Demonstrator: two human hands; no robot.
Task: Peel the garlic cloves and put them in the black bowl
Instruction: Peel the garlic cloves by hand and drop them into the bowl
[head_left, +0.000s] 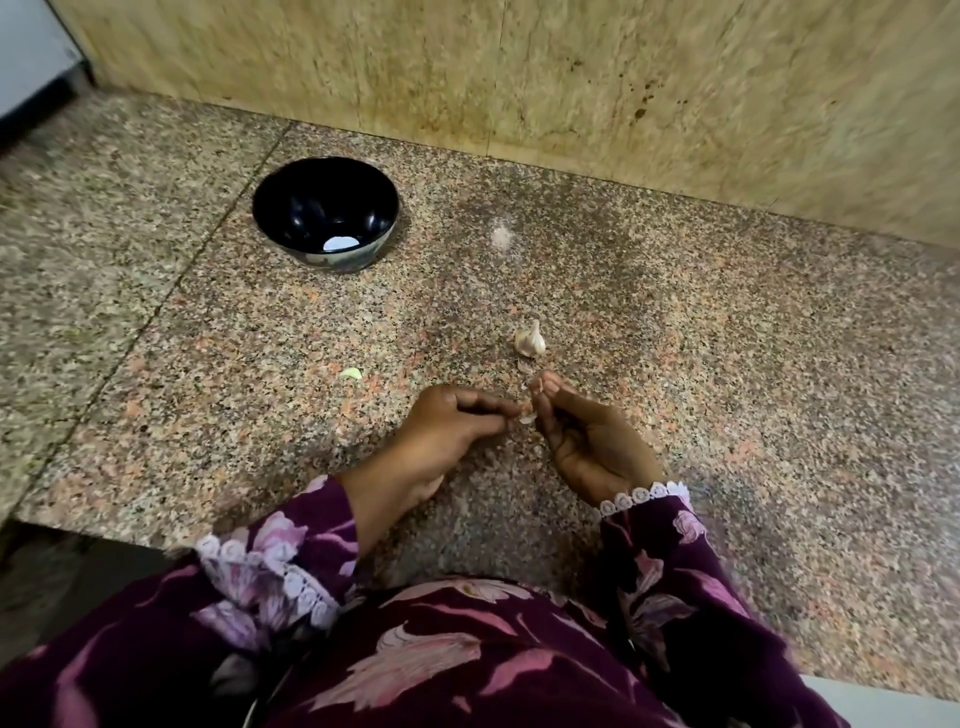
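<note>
On speckled granite counter (675, 364), both hands, left (447, 431) and right (587, 441), pinch 1 papery garlic clove (527, 417).

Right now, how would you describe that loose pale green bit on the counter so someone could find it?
Start at the black bowl on the granite counter, then come toward the person. The peeled clove lies alone, just beyond the left hand. It is smooth and greenish, unlike the papery white garlic piece to its right.
</note>
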